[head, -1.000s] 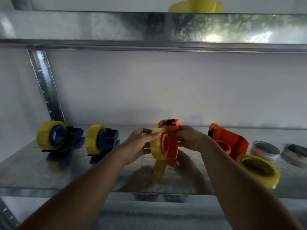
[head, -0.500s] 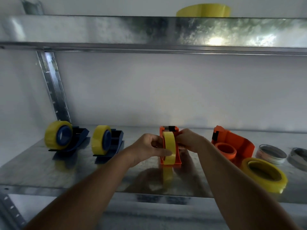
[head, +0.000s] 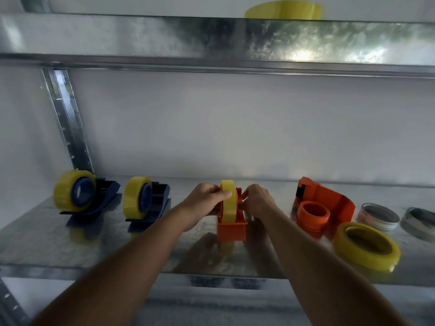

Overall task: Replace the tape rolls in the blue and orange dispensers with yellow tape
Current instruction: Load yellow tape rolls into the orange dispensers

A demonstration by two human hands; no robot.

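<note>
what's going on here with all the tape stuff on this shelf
A person is fitting a yellow tape roll into an orange dispenser on the metal shelf. The left hand grips the roll while the right hand holds the dispenser's far side. Two blue dispensers on the left already carry yellow rolls. A second orange dispenser on the right has none yet; a loose yellow roll lies beside it.

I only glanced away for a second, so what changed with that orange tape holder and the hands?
The orange dispenser with its yellow roll was turned from side-on to end-on and now sits on the shelf. The left hand and right hand still hold it. The blue dispensers, second orange dispenser and loose yellow roll stayed put.
</note>
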